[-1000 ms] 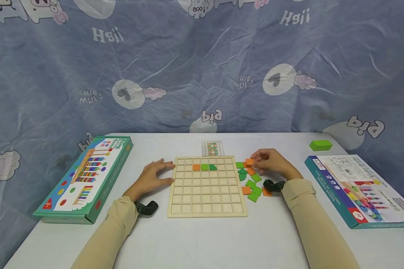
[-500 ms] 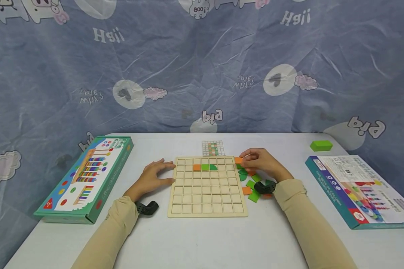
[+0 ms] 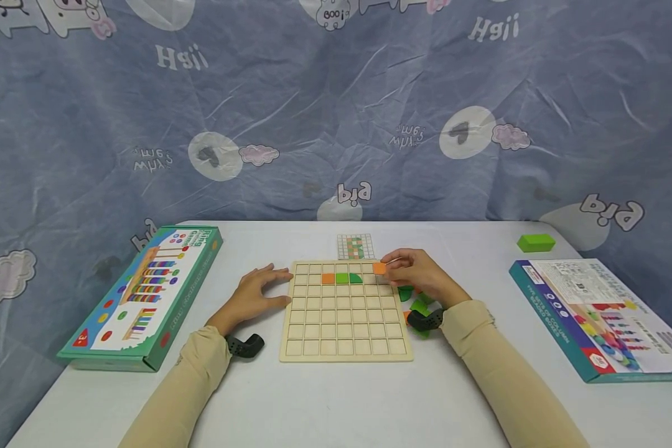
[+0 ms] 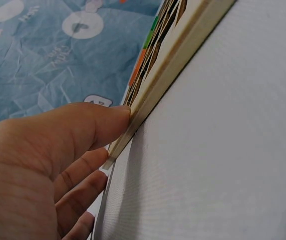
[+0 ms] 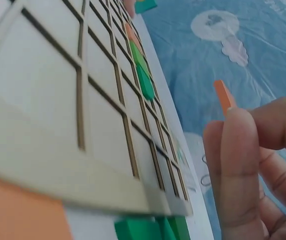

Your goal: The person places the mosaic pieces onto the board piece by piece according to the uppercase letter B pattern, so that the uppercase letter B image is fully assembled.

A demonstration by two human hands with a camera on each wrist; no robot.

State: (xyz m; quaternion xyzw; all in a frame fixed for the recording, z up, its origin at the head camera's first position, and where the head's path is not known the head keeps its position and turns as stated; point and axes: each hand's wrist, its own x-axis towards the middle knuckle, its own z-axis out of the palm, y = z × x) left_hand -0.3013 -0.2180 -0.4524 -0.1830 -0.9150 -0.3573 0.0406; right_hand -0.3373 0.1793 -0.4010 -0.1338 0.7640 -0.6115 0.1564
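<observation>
A wooden grid board (image 3: pixel 344 323) lies on the white table. In one of its upper rows sit an orange square tile (image 3: pixel 328 279), a light green square tile (image 3: pixel 342 278) and a dark green quarter-round tile (image 3: pixel 355 279). My left hand (image 3: pixel 252 295) rests at the board's left side, its thumb tip and fingertips at the edge in the left wrist view. Between thumb and finger, my right hand (image 3: pixel 420 274) pinches another orange square tile (image 5: pixel 225 97), raised over the board's upper right corner.
Loose orange and green tiles (image 3: pixel 420 306) lie right of the board, partly hidden by my right hand and wrist. Behind the board is a small pattern card (image 3: pixel 355 246). Boxes stand left (image 3: pixel 145 292) and right (image 3: pixel 605 317); a green block (image 3: pixel 536 242) sits back right.
My right hand has carried the orange tile leftward from the loose tiles to over the board's upper right corner. The left hand has stayed at the board's edge.
</observation>
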